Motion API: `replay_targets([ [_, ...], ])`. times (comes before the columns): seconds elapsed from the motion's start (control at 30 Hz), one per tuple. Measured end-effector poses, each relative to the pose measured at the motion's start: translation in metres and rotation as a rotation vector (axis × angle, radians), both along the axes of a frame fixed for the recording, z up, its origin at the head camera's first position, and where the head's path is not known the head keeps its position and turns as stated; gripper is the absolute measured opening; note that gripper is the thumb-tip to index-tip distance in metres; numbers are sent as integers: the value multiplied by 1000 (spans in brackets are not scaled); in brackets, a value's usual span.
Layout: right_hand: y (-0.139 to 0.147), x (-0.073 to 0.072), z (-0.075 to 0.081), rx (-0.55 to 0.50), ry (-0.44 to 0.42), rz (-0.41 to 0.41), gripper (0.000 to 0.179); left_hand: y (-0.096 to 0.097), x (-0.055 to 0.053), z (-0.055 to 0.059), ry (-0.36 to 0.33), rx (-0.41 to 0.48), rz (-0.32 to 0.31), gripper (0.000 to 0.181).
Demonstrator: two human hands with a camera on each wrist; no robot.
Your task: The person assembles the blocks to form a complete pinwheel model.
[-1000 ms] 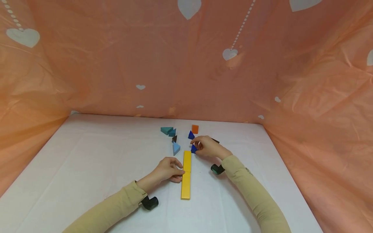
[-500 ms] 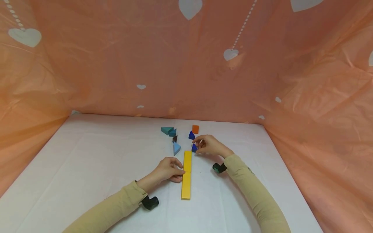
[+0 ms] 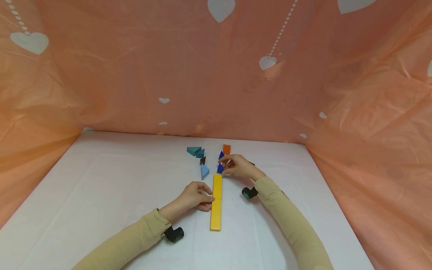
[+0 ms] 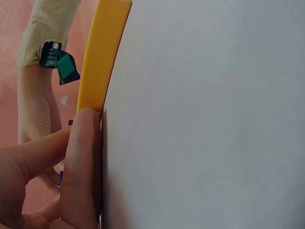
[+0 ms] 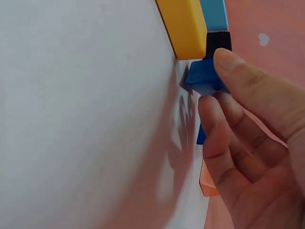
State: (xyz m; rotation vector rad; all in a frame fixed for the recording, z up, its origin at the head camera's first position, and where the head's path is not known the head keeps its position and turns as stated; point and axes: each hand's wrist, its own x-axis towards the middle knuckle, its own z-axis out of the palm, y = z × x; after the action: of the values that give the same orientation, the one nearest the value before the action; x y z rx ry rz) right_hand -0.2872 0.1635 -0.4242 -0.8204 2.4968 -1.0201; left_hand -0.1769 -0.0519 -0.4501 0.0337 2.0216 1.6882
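A blue block [image 5: 202, 76] was pinched by the right hand [image 3: 239, 167]; the yellow blocks [image 3: 215, 217] were touched on their left side by the loosely curved left hand [image 3: 193, 197].

Right hand [image 3: 240, 167] pinches nearer blue block [image 3: 220, 168], just beyond yellow bars [image 3: 216, 217]; left hand [image 3: 191, 195] touches bars' left edge.

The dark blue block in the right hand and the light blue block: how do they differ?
The held block is dark blue; the light blue block is paler. The held block is in the grip of the right hand; the light blue block lies untouched on the table. Both are blue.
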Motion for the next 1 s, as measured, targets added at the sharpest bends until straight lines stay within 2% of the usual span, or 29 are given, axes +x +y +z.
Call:
replay_targets([
  [0.27, -4, -4, -1, -1, -36, 57, 39, 1, 0, -1, -4, 1, 2, 23],
  [0.7, -7, -7, -3, -40, -88, 90, 40, 1, -1, -1, -4, 1, 0, 23],
  [1.0, -6, -9, -6, -46, -146, 61, 33, 2, -2, -1, -16, 2, 7, 23],
])
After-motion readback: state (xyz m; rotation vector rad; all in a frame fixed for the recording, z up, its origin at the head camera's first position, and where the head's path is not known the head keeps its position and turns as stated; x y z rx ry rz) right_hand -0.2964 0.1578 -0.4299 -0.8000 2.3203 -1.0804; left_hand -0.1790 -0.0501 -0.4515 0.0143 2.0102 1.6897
